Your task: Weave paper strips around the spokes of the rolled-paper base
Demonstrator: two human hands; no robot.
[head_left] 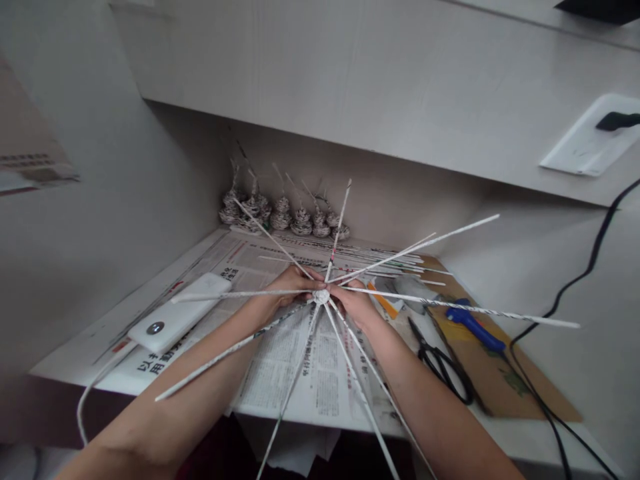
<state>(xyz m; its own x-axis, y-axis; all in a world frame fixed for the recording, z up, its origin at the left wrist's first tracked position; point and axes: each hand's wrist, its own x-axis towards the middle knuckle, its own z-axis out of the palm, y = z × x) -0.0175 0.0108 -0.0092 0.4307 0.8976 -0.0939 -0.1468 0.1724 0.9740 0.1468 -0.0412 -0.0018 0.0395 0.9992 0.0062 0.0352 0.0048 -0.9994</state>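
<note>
Between my hands is a small woven paper base (321, 297), with several long rolled-paper sticks fanning out from it in all directions like spokes. My left hand (294, 285) grips its left side, fingers closed around the spoke roots. On the other side my right hand (350, 299) pinches the base, its fingers partly hidden behind the spokes. The piece is held up above newspaper sheets (280, 390) spread on the table. Some spokes reach over my forearms and down past the table's front edge.
Several woven paper gourds (301, 221) stand along the back wall. Loose paper sticks (385, 257) lie behind my hands. To the right are black scissors (440, 363), a blue glue gun (475, 327) and cardboard (520, 380). A white power bank (183, 313) with a cable lies left.
</note>
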